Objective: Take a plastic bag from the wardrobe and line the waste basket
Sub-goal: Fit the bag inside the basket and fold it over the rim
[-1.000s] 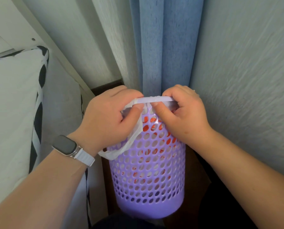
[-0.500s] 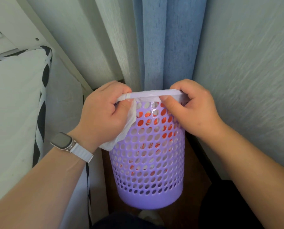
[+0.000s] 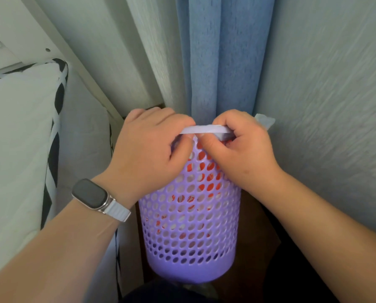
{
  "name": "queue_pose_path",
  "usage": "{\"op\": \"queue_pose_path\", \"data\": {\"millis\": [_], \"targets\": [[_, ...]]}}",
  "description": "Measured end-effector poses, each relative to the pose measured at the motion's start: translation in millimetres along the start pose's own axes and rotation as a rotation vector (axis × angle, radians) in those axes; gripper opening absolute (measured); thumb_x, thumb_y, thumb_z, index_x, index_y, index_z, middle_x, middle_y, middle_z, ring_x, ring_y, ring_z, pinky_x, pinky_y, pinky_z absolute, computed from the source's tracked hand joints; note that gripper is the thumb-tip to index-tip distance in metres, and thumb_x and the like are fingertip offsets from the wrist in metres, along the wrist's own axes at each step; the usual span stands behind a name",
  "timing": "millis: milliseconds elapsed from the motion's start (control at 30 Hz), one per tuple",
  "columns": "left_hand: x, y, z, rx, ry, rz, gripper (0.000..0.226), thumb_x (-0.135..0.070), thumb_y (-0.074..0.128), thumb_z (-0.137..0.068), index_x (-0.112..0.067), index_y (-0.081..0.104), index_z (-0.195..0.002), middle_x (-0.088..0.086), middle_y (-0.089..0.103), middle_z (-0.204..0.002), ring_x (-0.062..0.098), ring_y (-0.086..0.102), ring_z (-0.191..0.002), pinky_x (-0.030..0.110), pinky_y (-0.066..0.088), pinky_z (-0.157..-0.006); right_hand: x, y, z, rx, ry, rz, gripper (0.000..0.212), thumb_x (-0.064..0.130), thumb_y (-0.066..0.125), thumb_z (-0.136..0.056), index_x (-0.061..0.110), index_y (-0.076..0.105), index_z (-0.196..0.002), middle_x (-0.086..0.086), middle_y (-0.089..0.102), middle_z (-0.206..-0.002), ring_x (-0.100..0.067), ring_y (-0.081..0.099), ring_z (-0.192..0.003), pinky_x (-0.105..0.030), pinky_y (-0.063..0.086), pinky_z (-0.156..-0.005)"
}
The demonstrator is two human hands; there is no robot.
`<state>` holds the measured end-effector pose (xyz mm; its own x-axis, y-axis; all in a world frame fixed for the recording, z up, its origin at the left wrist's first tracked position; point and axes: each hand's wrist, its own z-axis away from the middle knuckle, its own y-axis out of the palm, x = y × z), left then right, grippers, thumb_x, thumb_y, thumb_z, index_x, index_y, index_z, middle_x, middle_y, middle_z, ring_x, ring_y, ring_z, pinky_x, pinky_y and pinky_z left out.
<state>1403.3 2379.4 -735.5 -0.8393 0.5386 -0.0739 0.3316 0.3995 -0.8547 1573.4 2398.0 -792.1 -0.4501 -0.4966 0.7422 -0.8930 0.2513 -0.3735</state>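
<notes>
**Spotter:** Your left hand (image 3: pixel 152 149) and right hand (image 3: pixel 241 154) sit side by side at the centre of the frame, on the near edge of the waste basket (image 3: pixel 191 226). The fingers of both curl down over the rim with the thumbs pressed on the outside. Between them you pinch the plastic bag (image 3: pixel 266 121) against that rim.

**Checker:** A loose corner of it pokes out just right of your right hand, against the wall (image 3: pixel 325 106). So the bag is at the basket's mouth. How far round the far side it reaches I cannot tell, because your hands hide that.

**Spotter:** The main risk, I'd judge, is the film itself. Two thumbs this close together are pulling it taut over a hard rim. It could tear there, or slip off the opposite edge when you tug.

**Checker:** The basket looks light and tall, too. It stands in the lower middle of the frame with dark floor (image 3: pixel 259 226) around its base. The curtain (image 3: pixel 204 62) is above it and the bed (image 3: pixel 14 138) is on the left. Pull towards yourself and it may tip or slide.

**Spotter:** Something red shows through the holes. I can't say whether that's the bag or something inside. If things lie underneath, the liner may not settle flat.

**Checker:** Go gently on the tension, and work your hands apart along the rim.
</notes>
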Motion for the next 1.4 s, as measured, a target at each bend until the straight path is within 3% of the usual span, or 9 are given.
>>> {"op": "queue_pose_path", "data": {"millis": [167, 300, 400, 667, 867, 1033, 1300, 1400], "targets": [[7, 0, 1, 0.018, -0.012, 0.095, 0.018, -0.021, 0.048, -0.089, -0.010, 0.063, -0.089, 0.001, 0.060, -0.077, 0.024, 0.054, -0.073, 0.039, 0.043, -0.066, -8, -11, -4, 0.092, -0.065, -0.044, 0.015, 0.026, 0.070, -0.082, 0.012, 0.066, -0.082, 0.002, 0.061, -0.076, -0.017, 0.055, -0.072, -0.037, 0.045, -0.068], [14, -1, 2, -0.026, -0.081, 0.172, 0.018, -0.019, 0.046, -0.086, -0.009, 0.060, -0.085, -0.008, 0.050, -0.075, 0.014, 0.048, -0.071, 0.029, 0.034, -0.064, -14, -16, -9, 0.039, -0.073, -0.028, 0.021, 0.033, 0.061, -0.084, 0.013, 0.067, -0.084, -0.001, 0.062, -0.080, -0.018, 0.056, -0.078, -0.037, 0.044, -0.076], [12, 1, 3, -0.032, -0.145, 0.231, 0.018, -0.020, 0.047, -0.087, -0.008, 0.060, -0.083, -0.008, 0.048, -0.073, 0.009, 0.043, -0.068, 0.026, 0.032, -0.063, -14, -18, -10, 0.000, -0.036, -0.044, 0.020, 0.033, 0.058, -0.082, 0.013, 0.062, -0.079, -0.001, 0.057, -0.075, -0.015, 0.051, -0.075, -0.034, 0.041, -0.073], [-2, 1, 1, 0.040, -0.015, 0.148, 0.025, -0.029, 0.054, -0.092, -0.014, 0.068, -0.106, -0.001, 0.065, -0.086, 0.023, 0.060, -0.079, 0.043, 0.046, -0.072, -6, -6, -3, 0.020, -0.089, 0.019, 0.014, 0.028, 0.061, -0.081, 0.016, 0.058, -0.074, 0.005, 0.049, -0.067, -0.016, 0.046, -0.069, -0.038, 0.038, -0.069], [2, 5, 3, 0.050, 0.010, 0.111, 0.022, -0.026, 0.051, -0.092, -0.013, 0.067, -0.099, 0.002, 0.065, -0.084, 0.025, 0.060, -0.078, 0.041, 0.047, -0.069, -7, -11, -5, 0.147, -0.156, -0.048, 0.019, 0.033, 0.062, -0.085, 0.015, 0.067, -0.088, 0.002, 0.058, -0.077, -0.018, 0.052, -0.075, -0.038, 0.042, -0.073], [4, 0, 2, 0.027, -0.065, 0.186, 0.020, -0.025, 0.050, -0.087, -0.015, 0.065, -0.094, -0.013, 0.056, -0.085, 0.014, 0.057, -0.082, 0.024, 0.039, -0.070, -17, -20, -14, 0.101, -0.198, -0.014, 0.029, 0.036, 0.059, -0.091, 0.010, 0.071, -0.094, -0.003, 0.066, -0.088, -0.024, 0.061, -0.085, -0.048, 0.045, -0.081], [7, 1, 6, -0.056, -0.167, 0.170, 0.014, -0.022, 0.050, -0.090, -0.017, 0.062, -0.089, -0.017, 0.047, -0.077, 0.003, 0.043, -0.072, 0.022, 0.033, -0.065, -26, -21, -17, 0.054, -0.224, 0.010, 0.028, 0.035, 0.060, -0.092, 0.010, 0.071, -0.098, -0.002, 0.066, -0.095, -0.020, 0.061, -0.090, -0.037, 0.044, -0.087], [6, 1, 5, -0.095, -0.209, 0.199, 0.015, -0.024, 0.050, -0.091, -0.015, 0.062, -0.087, -0.016, 0.047, -0.069, 0.005, 0.045, -0.070, 0.028, 0.038, -0.063, -29, -20, -16, -0.019, -0.223, 0.020, 0.027, 0.030, 0.061, -0.093, 0.007, 0.071, -0.104, -0.009, 0.064, -0.100, -0.025, 0.060, -0.094, -0.041, 0.045, -0.088]]}}
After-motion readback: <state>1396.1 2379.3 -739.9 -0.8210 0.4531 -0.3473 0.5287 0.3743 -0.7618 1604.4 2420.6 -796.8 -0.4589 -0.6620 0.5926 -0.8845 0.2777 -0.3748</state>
